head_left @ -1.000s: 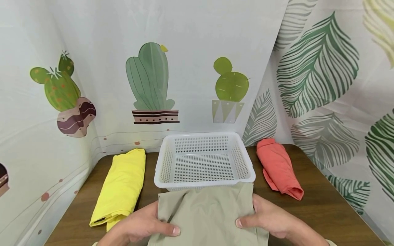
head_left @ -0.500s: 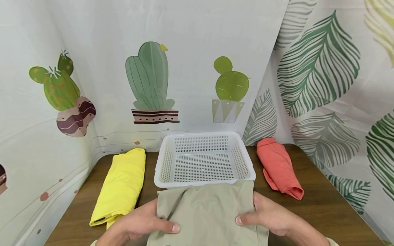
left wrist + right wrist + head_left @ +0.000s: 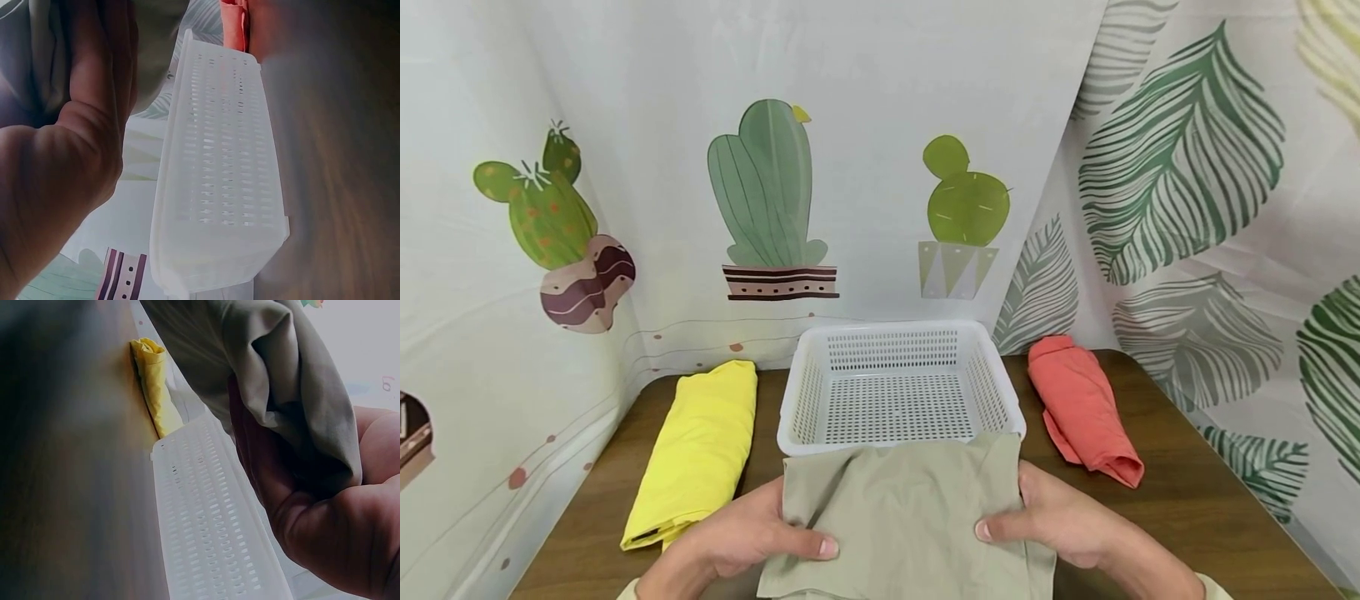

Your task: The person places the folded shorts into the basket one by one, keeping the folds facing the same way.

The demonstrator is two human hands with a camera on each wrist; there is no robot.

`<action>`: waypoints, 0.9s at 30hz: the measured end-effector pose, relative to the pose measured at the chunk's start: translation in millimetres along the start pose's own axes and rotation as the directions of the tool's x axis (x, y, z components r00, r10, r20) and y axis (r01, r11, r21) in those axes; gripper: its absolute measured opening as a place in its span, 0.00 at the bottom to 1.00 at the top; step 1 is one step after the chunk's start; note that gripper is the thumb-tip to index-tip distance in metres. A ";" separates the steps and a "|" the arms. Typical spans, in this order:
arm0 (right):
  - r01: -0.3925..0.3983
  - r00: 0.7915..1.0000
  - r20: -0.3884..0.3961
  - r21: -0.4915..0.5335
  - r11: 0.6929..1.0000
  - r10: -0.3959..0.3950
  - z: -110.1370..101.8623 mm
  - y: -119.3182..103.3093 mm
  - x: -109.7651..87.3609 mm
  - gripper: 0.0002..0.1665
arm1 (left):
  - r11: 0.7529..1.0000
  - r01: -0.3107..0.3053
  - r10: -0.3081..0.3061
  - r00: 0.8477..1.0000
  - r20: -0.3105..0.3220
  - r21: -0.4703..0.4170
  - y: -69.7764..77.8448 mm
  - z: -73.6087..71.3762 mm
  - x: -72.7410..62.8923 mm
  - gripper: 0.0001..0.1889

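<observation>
Clearly, left hand (image 3: 748, 529) and right hand (image 3: 1063, 521) pinch beige cloth (image 3: 906, 517); the basket floor (image 3: 895, 408) shows.

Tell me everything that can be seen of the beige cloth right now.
The beige cloth is plain, matte and soft-looking, with shallow creases on top and looser folds in the right wrist view. The left hand and right hand grip its opposite sides, holding it above the table. In the head view it overlaps the near rim of the white basket; whether they touch is unclear.
</observation>
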State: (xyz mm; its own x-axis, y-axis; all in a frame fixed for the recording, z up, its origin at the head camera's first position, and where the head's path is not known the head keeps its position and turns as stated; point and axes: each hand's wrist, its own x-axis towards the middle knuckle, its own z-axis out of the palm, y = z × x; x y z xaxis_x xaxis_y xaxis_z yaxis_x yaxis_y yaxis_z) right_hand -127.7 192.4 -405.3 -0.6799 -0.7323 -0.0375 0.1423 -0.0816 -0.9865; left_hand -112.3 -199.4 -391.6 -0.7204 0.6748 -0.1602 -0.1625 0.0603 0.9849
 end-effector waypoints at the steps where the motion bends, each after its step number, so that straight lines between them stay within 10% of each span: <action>1: 0.002 1.000 -0.002 -0.002 1.000 -0.002 -0.2 -0.3 0.1 0.28 | 1.000 0.000 0.000 1.000 -0.002 -0.003 0.4 0.0 0.1 0.35; 27: 0.023 0.999 -0.038 -0.050 0.999 -0.025 -2.6 -8.9 3.0 0.33 | 0.997 -0.037 0.039 0.999 -0.019 0.061 6.1 -2.8 3.0 0.35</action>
State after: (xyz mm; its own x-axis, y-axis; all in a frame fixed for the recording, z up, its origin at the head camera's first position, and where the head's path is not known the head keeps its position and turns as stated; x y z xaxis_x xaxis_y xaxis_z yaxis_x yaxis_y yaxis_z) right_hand -132.9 192.6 -397.1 -0.7099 -0.7041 -0.0192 0.0910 -0.0646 -0.9938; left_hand -117.4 -199.0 -386.3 -0.7390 0.6624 -0.1233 -0.0939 0.0799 0.9924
